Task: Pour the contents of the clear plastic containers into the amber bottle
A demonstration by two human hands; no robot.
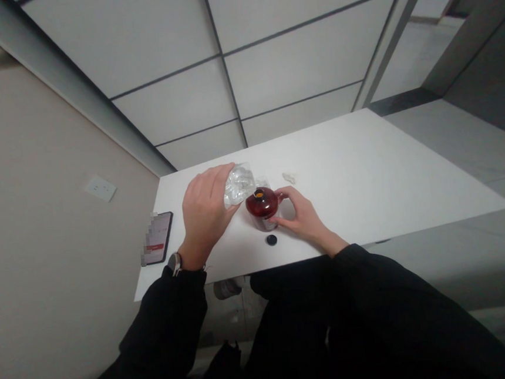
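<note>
White tabletop (344,175); left hand (206,208) partly hides clear container (239,183) near red bottle (261,205).

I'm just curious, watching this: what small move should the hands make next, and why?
Probably ease the clear container in the left hand slightly farther over the dark red jar's mouth: it leans close beside that uncapped opening, and the right hand holds the jar.

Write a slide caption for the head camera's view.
The left hand holds a clear container beside an open dark-red bottle held by the right hand.
</note>
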